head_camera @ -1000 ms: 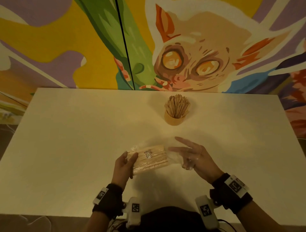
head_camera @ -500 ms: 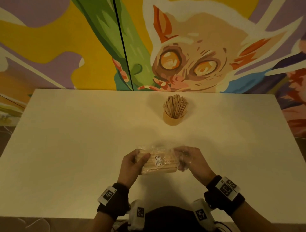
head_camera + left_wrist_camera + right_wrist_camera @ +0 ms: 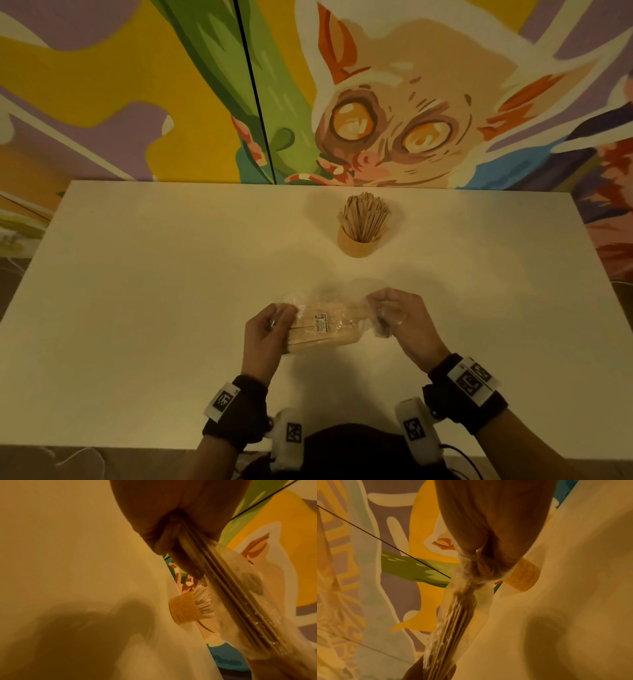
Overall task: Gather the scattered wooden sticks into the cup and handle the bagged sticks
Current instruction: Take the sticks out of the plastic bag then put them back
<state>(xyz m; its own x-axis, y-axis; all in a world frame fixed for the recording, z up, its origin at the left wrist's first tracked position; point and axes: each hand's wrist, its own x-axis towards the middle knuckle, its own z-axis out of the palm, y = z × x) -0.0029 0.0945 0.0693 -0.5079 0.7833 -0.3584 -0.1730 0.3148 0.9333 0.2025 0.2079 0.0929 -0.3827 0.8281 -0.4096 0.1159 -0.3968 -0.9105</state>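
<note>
A clear plastic bag of wooden sticks point(image 3: 323, 327) with a small white label is held above the near middle of the white table point(image 3: 137, 291). My left hand point(image 3: 270, 325) grips its left end, fingers curled round the stick bundle point(image 3: 221, 588). My right hand point(image 3: 394, 315) pinches the bunched empty plastic at its right end point(image 3: 471, 566). A tan paper cup point(image 3: 358, 243) stuffed with upright wooden sticks point(image 3: 363, 217) stands farther back, apart from both hands. The cup point(image 3: 183, 609) shows beyond the bag in the left wrist view and in the right wrist view point(image 3: 522, 574).
A painted mural wall point(image 3: 376, 102) rises right behind the table's far edge. The table's near edge point(image 3: 102, 445) runs just in front of my wrists. No loose sticks lie in view on the tabletop.
My right hand went from open beside the bag to pinching its loose plastic end. Both hands drew the bag slightly nearer and lifted it.
</note>
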